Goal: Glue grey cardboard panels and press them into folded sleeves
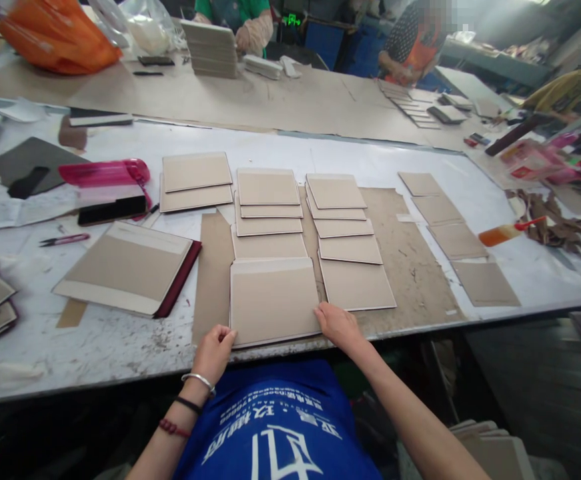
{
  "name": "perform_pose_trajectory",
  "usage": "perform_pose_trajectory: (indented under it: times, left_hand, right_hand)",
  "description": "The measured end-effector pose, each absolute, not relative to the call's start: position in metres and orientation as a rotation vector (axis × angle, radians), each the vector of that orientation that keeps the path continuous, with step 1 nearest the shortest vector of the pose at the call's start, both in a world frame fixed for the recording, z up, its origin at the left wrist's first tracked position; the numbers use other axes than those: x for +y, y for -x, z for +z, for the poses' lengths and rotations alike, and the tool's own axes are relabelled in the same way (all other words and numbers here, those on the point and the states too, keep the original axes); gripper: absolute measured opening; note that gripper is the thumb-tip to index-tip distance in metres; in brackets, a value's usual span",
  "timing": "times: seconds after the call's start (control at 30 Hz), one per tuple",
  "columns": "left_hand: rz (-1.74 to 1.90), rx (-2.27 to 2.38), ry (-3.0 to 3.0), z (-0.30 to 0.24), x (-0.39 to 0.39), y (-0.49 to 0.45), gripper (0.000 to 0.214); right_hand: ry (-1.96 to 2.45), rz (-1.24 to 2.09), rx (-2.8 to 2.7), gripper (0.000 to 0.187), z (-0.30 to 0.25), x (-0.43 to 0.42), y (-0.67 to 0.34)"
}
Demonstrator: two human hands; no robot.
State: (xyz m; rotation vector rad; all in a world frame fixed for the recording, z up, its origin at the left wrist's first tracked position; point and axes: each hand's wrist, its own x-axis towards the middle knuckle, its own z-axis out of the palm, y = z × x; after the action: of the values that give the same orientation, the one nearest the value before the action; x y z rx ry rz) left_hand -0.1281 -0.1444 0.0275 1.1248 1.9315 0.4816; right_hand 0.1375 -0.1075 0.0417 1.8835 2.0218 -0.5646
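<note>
A beige board panel (pixel 275 300) with a dark thin edge lies at the front of the middle row. My left hand (pixel 216 348) pinches its lower left corner, fingers closed. On its right side, near the lower corner, my right hand (pixel 339 325) is closed with the thumb and fingers against the edge. Behind this panel, similar panels (pixel 269 187) overlap in a column. Just right of it runs a second overlapping column of panels (pixel 357 288), the front one close to my right hand.
Brown paper (pixel 410 267) lies under the panels. To the left are a larger dark-red-edged cover (pixel 125 267), a pink case (pixel 105 173), a black phone (pixel 113 211) and small scissors (pixel 64 240). Rightward sit loose beige boards (pixel 485 283) and a glue bottle (pixel 500 235). Co-workers stand beyond.
</note>
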Motion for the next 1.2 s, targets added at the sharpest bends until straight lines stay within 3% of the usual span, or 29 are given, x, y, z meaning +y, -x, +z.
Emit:
perform_pose_trajectory:
  times: [1.2]
  left_hand:
    - [0.442,1.989,-1.141,0.0289,-0.1436,0.1255,0.017]
  right_hand:
    - [-1.868,-0.456,2.011,0.029,0.039,-0.1107,-0.1279]
